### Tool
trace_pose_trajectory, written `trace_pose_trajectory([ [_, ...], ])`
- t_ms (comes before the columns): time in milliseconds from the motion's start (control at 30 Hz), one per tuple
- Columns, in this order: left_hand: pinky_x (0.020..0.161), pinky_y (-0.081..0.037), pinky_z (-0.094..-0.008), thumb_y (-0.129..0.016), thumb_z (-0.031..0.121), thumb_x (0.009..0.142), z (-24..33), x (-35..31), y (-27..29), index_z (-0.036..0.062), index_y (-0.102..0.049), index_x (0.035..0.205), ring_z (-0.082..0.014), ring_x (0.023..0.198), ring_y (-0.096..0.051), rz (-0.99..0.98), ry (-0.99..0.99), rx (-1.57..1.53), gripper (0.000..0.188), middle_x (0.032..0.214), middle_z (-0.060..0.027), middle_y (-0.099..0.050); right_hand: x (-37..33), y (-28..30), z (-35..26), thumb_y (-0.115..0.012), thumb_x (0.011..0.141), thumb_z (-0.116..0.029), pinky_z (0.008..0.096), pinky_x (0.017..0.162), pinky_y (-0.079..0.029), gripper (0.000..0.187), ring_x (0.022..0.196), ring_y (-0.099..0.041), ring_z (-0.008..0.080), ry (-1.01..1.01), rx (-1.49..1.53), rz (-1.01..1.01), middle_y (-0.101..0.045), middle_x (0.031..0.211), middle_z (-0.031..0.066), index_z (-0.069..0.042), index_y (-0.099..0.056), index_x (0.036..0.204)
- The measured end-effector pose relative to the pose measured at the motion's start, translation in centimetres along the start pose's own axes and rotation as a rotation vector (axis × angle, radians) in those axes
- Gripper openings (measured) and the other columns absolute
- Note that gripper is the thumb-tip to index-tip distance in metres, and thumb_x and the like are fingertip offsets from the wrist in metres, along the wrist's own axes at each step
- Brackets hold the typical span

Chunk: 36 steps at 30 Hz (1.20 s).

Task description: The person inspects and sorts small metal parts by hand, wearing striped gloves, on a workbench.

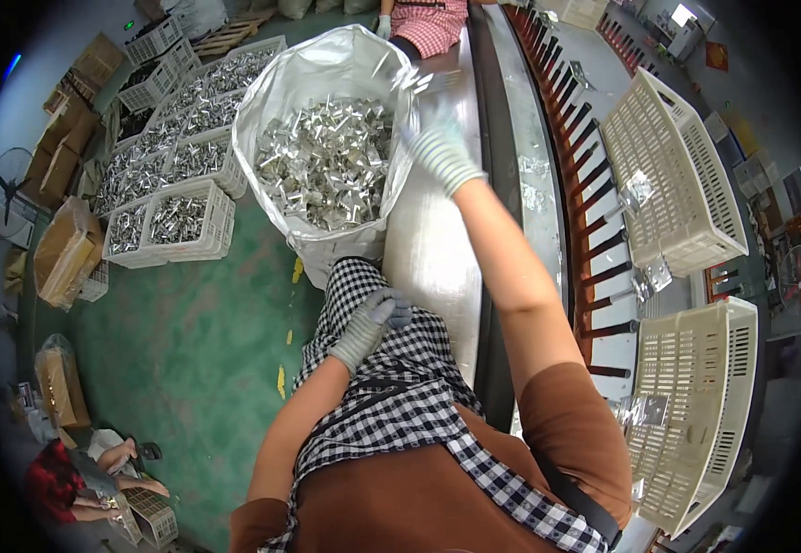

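My right hand (444, 157), in a striped knit glove, reaches out past the right rim of a large white woven sack (258, 175). Its fingers are smeared by motion. Just beyond them, above the sack's rim and the metal bench, are blurred shiny metal pieces (425, 81); whether the hand holds them I cannot tell. Many small bent metal pieces (327, 161) fill the sack. My left hand (377, 323), in a similar glove with grey fingers, lies on the checked apron (391, 355) over my lap. Its fingers are curled closed, and the palm side is hidden.
Beside me runs a metal bench (433, 240). Right of it, a conveyor line carries a row of dark upright holders (603, 275) and cream plastic crates (672, 184). White crates (221, 221) of metal pieces stand left on the green floor. Other people are at the top and lower left.
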State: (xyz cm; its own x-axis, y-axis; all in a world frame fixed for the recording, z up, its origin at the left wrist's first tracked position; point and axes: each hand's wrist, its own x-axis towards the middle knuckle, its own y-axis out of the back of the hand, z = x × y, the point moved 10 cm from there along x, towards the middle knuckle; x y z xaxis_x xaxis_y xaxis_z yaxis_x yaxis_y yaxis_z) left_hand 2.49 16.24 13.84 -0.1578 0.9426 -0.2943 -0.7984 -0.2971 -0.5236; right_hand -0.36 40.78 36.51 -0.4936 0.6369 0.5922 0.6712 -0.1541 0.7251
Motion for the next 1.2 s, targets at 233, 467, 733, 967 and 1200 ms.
trace_pose_trajectory([
  [233,0.075,-0.049,-0.0321,-0.052,0.022,0.088,-0.2,-0.1,0.1,0.0017,-0.047,0.109,-0.0194,0.082,-0.057,0.016,-0.005,-0.067,0.03,0.097,-0.012,-0.056,-14.0,-7.6,1.0,-0.059,0.075,-0.032,0.0401,0.1,-0.03,0.05,0.119,-0.038,0.0366,-0.262,0.259,-0.518,-0.039,0.128,0.0232,-0.006,-0.051,0.117],
  [467,0.071,-0.048,-0.0291,-0.05,0.016,0.088,0.2,0.0,0.8,0.0022,-0.05,0.103,-0.0171,0.077,-0.054,0.043,-0.033,-0.113,0.02,0.092,-0.0122,-0.055,-21.7,2.4,9.6,-0.062,0.074,-0.014,0.0414,0.1,-0.03,0.047,0.116,-0.037,0.0397,-0.46,0.26,0.219,-0.037,0.126,0.0259,-0.001,-0.046,0.116],
  [733,0.064,-0.043,-0.0233,-0.049,0.011,0.087,-0.2,0.7,-0.3,0.0042,-0.049,0.102,-0.0121,0.072,-0.047,-0.128,-0.026,-0.336,0.016,0.084,-0.005,-0.048,-18.6,16.2,13.0,-0.06,0.077,-0.016,0.0408,0.106,-0.018,0.061,0.129,-0.019,0.0368,-0.533,0.104,0.661,-0.016,0.139,0.0263,0.003,-0.034,0.128],
  [967,0.06,-0.041,-0.0227,-0.047,0.01,0.087,0.4,0.2,-0.1,0.004,-0.05,0.099,-0.0103,0.067,-0.044,-0.036,-0.035,-0.262,0.014,0.078,-0.002,-0.046,-11.0,17.9,20.3,-0.06,0.076,-0.034,0.0378,0.096,-0.033,0.056,0.112,-0.045,0.0351,-0.573,-0.231,0.771,-0.047,0.12,0.0247,0.002,-0.048,0.117],
  [1200,0.078,-0.05,-0.0343,-0.049,0.022,0.09,-0.1,0.0,0.3,0.0026,-0.044,0.111,-0.0211,0.086,-0.058,-0.022,-0.037,-0.087,0.03,0.103,-0.0144,-0.056,-5.6,18.0,21.9,-0.058,0.078,-0.036,0.0407,0.088,-0.036,0.049,0.098,-0.052,0.0358,-0.503,0.158,0.633,-0.057,0.106,0.0213,0.0,-0.055,0.111],
])
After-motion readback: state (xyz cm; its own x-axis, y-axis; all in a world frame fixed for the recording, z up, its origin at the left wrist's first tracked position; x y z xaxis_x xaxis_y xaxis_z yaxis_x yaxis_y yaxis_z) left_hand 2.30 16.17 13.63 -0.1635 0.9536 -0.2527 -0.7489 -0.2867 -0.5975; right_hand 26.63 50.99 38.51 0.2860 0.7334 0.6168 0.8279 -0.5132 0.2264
